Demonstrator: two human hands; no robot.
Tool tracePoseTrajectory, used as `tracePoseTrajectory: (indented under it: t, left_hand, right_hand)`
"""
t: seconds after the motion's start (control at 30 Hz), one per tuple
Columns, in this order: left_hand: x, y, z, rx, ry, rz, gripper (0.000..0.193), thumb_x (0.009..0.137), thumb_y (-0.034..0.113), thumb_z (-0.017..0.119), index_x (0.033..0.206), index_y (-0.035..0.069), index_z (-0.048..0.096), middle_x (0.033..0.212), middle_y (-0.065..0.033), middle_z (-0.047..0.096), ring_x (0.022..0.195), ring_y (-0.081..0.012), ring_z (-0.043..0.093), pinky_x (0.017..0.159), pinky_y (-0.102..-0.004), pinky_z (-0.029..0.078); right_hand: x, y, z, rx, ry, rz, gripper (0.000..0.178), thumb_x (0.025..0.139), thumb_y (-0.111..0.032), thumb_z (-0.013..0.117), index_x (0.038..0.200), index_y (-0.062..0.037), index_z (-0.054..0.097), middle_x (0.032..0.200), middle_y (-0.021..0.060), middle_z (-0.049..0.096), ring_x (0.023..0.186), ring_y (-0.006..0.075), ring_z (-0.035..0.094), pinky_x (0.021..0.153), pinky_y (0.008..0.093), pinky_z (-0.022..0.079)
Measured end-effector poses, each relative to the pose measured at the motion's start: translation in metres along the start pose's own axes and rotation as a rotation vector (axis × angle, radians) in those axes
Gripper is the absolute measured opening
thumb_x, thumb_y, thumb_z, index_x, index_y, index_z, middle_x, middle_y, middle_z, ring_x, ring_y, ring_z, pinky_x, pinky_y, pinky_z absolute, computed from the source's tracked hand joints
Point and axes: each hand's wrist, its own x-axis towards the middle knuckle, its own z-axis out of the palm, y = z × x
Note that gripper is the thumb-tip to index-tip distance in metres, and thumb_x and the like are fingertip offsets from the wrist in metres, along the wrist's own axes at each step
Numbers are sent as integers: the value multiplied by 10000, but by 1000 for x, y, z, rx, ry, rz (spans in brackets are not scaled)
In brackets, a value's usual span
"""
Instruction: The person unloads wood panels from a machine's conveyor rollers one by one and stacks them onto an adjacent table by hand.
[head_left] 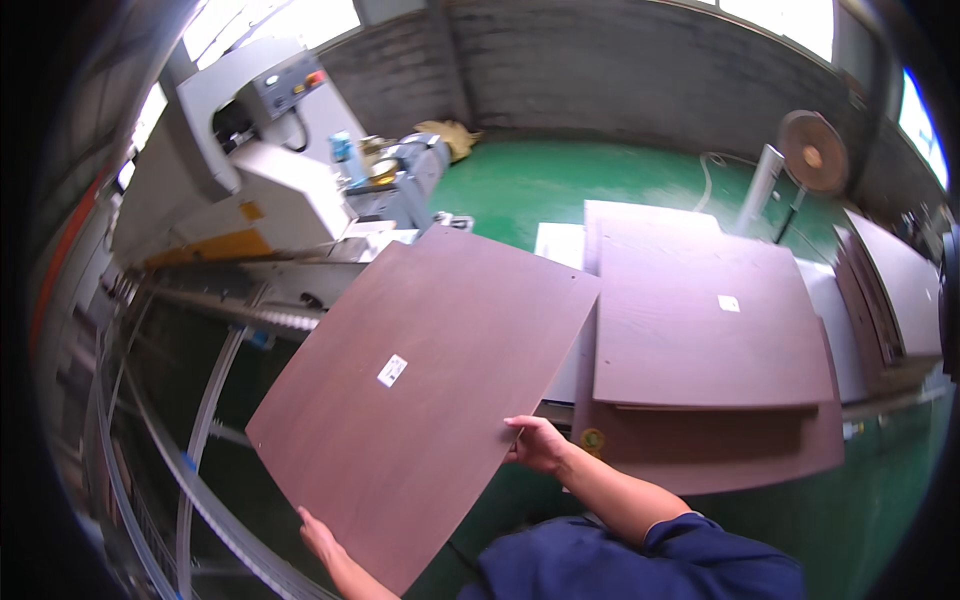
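You are holding a large brown panel point(440, 320) in both hands, its broad face turned up toward you and set on the diagonal. Your right hand point(538, 443) grips the panel's right edge, thumb laid on the upper face, the other fingers mostly hidden beneath. Your left hand point(318, 535) is closed on the opposite edge, nearer your body; how far its fingers reach underneath cannot be seen. The panel fills the space between your hands and stretches ahead of both. A small white label point(392, 370) sits on its face, ahead and to the right of your left hand.

To the right of your right hand lies a stack of similar brown panels point(700, 330), the top one also labelled. Ahead of your left hand, beyond the panel's far edge, stands a pale machine point(250, 190) with a control box point(285, 88). To the left of your left hand runs a metal rail frame point(205, 395).

The step in hand appears to be handling one panel, held apart from the stack on the machine side. Whether its far end rests on anything is hidden. The next move seems to call for both grips kept firm and the panel steadied and squared, its far corners watched closely, since they reach well past your hands and could knock the machine or stack.
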Motion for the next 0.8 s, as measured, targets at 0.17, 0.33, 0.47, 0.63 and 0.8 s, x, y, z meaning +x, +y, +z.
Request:
tracePoseTrajectory:
  t: [0.17,0.33,0.47,0.63,0.8]
  left_hand:
    - [9,-31,7,-82,-140,7,699,925,512,375,1015,-145,597,1038,-242,629,934,-344,608,834,-391,472]
    - [-47,6,29,-182,-330,-16,673,942,491,371,1038,-140,588,1045,-201,637,927,-305,607,838,-357,470]
    - [-68,35,62,-209,-464,88,636,956,468,370,1080,-120,578,1070,-164,630,947,-260,600,846,-335,464]
    - [-123,102,133,-228,-655,210,630,958,469,371,1096,-111,574,1081,-153,625,958,-242,596,848,-331,462]
    - [-181,154,197,-183,-787,323,608,961,464,372,1106,-88,581,1082,-138,625,968,-217,592,846,-328,460]
  right_hand:
    - [-62,7,-43,19,14,24,356,788,-118,590,1117,12,548,1043,127,615,963,268,588,904,431,429]
    - [-143,0,-40,81,179,-115,418,731,43,598,1145,39,539,1076,145,605,1088,287,529,983,423,389]
    - [-191,-7,-40,111,226,-308,457,715,75,598,1164,49,519,1117,151,588,1037,294,569,962,411,420]
    - [-229,-8,-88,218,299,-350,337,723,29,603,1057,55,576,999,146,629,954,274,600,912,386,447]
    - [-260,-11,-116,345,365,-480,115,713,1,586,814,34,631,827,135,642,817,259,612,865,383,460]
